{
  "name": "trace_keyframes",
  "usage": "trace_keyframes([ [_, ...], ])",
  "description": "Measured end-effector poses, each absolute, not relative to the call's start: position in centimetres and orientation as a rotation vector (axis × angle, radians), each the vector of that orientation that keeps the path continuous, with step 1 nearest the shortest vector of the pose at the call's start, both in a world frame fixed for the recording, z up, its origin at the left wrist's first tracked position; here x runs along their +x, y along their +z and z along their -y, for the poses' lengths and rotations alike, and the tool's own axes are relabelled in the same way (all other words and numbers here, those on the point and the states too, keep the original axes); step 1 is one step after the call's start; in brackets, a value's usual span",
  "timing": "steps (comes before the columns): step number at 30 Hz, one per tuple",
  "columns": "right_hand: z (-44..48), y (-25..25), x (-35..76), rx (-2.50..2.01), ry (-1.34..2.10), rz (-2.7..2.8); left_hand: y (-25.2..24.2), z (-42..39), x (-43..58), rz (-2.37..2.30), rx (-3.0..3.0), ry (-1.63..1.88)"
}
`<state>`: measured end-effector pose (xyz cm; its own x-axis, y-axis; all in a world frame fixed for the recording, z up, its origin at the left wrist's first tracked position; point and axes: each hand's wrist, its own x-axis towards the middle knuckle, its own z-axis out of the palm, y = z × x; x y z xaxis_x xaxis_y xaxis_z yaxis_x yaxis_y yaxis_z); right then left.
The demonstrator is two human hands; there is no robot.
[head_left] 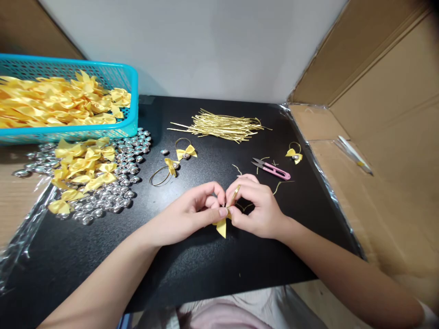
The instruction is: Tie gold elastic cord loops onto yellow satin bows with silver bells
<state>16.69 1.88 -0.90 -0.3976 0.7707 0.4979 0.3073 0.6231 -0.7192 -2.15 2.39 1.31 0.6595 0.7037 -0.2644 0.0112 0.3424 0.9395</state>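
Observation:
Both of my hands meet over the black tabletop near its front. My left hand [192,212] is closed, thumb and fingers pinching a yellow ribbon bow [221,228] whose tail hangs below the fingertips. Against it, my right hand [259,205] pinches a gold twist tie [235,193] that sticks up between the fingers. The middle of the bow is hidden by my fingertips. Just beyond my right hand lie pink thread snips [276,171] and short gold offcuts [279,186].
A blue basket [134,98] of yellow bows stands at the left. Before it are loose bows [85,162] and silver bells [103,201]. Gold ties [226,127] lie at the back. Rings with bows [186,153] sit left and right. A white-handled tool [355,153] rests on cardboard.

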Motion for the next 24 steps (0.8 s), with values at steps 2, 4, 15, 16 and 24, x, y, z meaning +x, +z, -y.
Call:
trace_keyframes([
  [2, -1.86, -0.95, 16.70, -0.851, 0.658, 1.980, 1.40, -2.32, -2.13, -0.728, 1.151, 0.535],
  [4, -1.85, -0.93, 16.73, -0.846, 0.648, 1.989, 1.40, -2.24, -2.11, -0.686, 1.139, 0.560],
  [15, -1.79, -0.26, 16.84, -0.814, 0.653, 1.930, 0.80, -2.15, -2.29, -0.660, 1.101, 0.693],
  [16, -1.82, -0.34, 16.85, -0.819, 0.640, 1.928, 0.82, -2.16, -2.31, -0.716, 1.176, 0.638],
  [24, -1.94, -0.64, 16.83, -0.855, 0.551, 1.966, 1.01, -2.39, -2.40, -0.985, 1.657, 0.535],
])
